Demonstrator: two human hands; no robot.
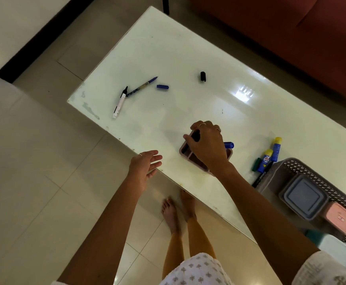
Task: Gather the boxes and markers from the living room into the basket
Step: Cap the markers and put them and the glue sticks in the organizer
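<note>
Reaching across the glossy white table [168, 48], a person curls the right hand [208, 145] over the rim of a small pink divided box [185, 151], fingers hooked on its far wall as if about to lift it. A blue marker [229, 145] pokes out from under the same hand toward the basket side; whether the fingers also trap it cannot be told. The left hand [145, 167] hangs released, fingers spread, off the table edge just short of the box, holding nothing.

The perforated grey basket [316, 171] stands at the table's near corner, well to the right of the box. Inside it sit a grey lidded box [304, 195] and, beside that, a pink lidded box [340, 220]. The divided box's visible compartments look dark, and their contents cannot be made out.

Outside the basket, touching or nearly touching its wall on the box side, lie two yellow-capped blue tubes [271, 155] and a dark green marker [257, 164]. Far beyond the box lie a white-barrelled black marker [120, 102] and an uncapped blue pen [142, 86], with a blue cap [162, 86] and a black cap [203, 76] loose nearby.

Judged from here, a one-sided grip could tip the open box and spill anything in it, and the blue marker could roll off. Uncapped tips could stain the tabletop or other items.
</note>
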